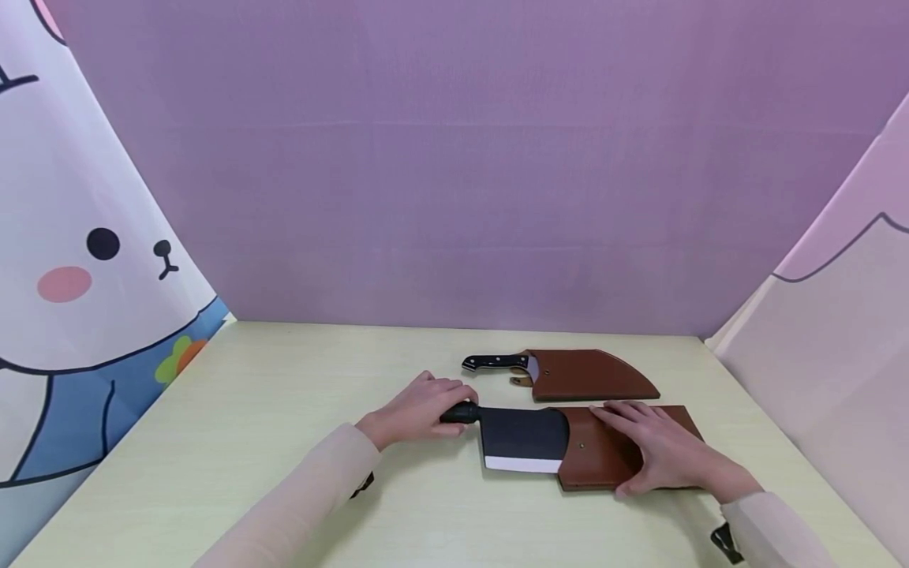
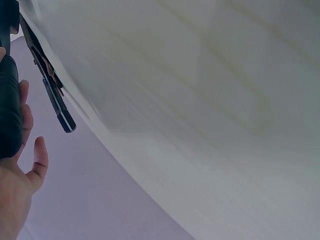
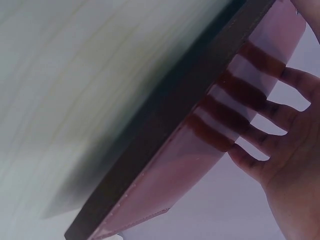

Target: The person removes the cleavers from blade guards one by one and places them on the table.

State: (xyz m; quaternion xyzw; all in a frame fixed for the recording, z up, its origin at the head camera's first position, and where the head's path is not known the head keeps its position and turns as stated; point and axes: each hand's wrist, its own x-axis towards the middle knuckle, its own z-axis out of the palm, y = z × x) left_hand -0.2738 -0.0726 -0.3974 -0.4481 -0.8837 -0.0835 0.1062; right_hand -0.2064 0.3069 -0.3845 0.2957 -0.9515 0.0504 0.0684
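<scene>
left hand [image 1: 419, 410] curled around black handle [image 1: 460, 412] of cleaver [image 1: 524, 442] | cleaver lies mid-surface toward near edge, blade partly inside brown sheath [image 1: 604, 454] | right hand [image 1: 656, 454] flat, fingers straight, pressing sheath | second sheathed knife [image 1: 561, 372] just behind, toward far edge of surface [image 1: 284, 410]

A second knife [image 1: 529, 369] lies on the pale wooden surface [image 1: 284, 442] towards the back, its blade sheathed in a brown leather cover [image 1: 589, 376] and its black riveted handle [image 1: 493, 363] sticking out to the left. A small tan strap [image 1: 521, 382] shows at the cover's mouth. Behind the surface hangs a plain purple backdrop [image 1: 454, 158]. On the left, a cloth printed with a cartoon rabbit [image 1: 85, 260] slants down; on the right hangs a pale pink cloth [image 1: 831, 331].
</scene>
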